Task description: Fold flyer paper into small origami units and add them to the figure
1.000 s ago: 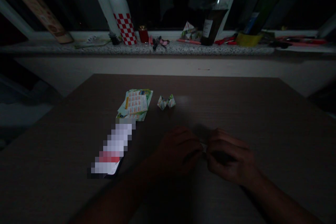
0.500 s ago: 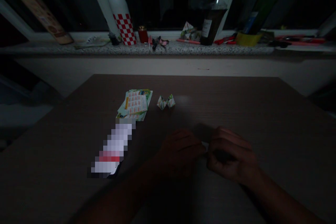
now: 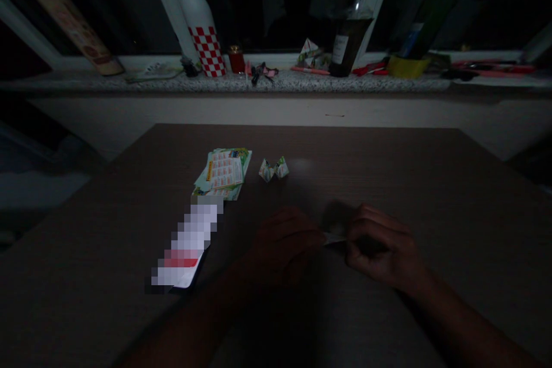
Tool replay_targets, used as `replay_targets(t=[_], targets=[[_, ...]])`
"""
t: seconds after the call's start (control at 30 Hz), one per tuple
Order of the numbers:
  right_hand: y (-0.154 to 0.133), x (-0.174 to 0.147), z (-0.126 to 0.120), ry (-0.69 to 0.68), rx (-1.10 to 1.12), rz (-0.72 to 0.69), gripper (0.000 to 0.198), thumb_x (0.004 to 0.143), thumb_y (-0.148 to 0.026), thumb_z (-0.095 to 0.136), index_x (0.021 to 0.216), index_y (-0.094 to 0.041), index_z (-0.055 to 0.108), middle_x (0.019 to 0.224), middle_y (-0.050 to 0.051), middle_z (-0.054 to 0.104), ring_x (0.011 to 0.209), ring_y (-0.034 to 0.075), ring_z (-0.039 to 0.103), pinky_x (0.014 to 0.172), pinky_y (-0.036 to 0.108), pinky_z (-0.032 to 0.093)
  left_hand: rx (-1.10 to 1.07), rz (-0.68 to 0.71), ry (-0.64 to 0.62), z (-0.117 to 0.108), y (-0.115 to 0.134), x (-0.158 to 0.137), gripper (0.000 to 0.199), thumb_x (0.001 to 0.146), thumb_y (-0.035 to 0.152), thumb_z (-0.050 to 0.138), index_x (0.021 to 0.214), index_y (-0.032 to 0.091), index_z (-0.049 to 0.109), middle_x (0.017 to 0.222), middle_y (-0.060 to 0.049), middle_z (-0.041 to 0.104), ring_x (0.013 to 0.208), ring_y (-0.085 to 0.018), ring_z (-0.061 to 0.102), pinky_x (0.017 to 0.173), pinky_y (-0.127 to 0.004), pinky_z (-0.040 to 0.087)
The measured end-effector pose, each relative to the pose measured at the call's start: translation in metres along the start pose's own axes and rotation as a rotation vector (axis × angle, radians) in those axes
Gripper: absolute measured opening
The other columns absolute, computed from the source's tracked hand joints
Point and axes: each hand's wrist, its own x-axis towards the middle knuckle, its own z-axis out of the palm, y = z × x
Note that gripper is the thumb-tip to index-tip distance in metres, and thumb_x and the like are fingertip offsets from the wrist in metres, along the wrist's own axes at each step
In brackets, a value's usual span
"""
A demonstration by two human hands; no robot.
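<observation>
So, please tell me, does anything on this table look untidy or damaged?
The printed papers beyond the phone look slightly askew: they overlap at different angles, with uneven edges. I see no spill or damage, though the dim light could hide small marks.

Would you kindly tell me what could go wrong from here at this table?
The pale piece, pinched between the left hand and the right hand, might crease or tear if they pull apart. The dim light could make its edges easy to misjudge. The phone lies close to the left forearm, which might nudge it.
</observation>
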Motion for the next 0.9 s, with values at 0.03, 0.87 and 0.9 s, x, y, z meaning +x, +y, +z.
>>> replay_targets(t=[0.03,0.87,0.9], targets=[[0.003,-0.001,0.000,-0.001,-0.003,0.003,0.017,0.066,-0.005,0.060,0.070,-0.020,0.055,0.063,0.000,0.055,0.058,0.015,0.052,0.053,0.028,0.042,-0.003,-0.005,0.005,-0.003,0.000,0.000,0.015,0.084,0.011,0.053,0.096,0.017,0.060,0.084,-0.005,0.068,0.079,-0.015,0.062,0.075,-0.032,0.051],[0.004,-0.014,0.015,0.006,0.374,0.599,0.023,0.084,-0.031,0.060,0.068,-0.015,0.064,0.060,0.001,0.064,0.052,0.012,0.057,0.048,0.021,0.046,-0.108,-0.600,0.024,0.005,-0.004,-0.008,0.046,0.076,0.027,0.066,0.119,0.019,0.050,0.114,-0.010,0.060,0.103,-0.024,0.058,0.088,-0.043,0.050],[0.005,-0.014,0.015,0.005,0.404,0.621,0.023,0.084,-0.032,0.061,0.068,-0.015,0.065,0.060,0.001,0.064,0.051,0.012,0.057,0.047,0.021,0.046,-0.051,-0.531,-0.035,0.003,-0.003,-0.007,0.055,0.074,0.028,0.068,0.124,0.019,0.047,0.123,-0.012,0.055,0.112,-0.026,0.053,0.093,-0.046,0.046]])
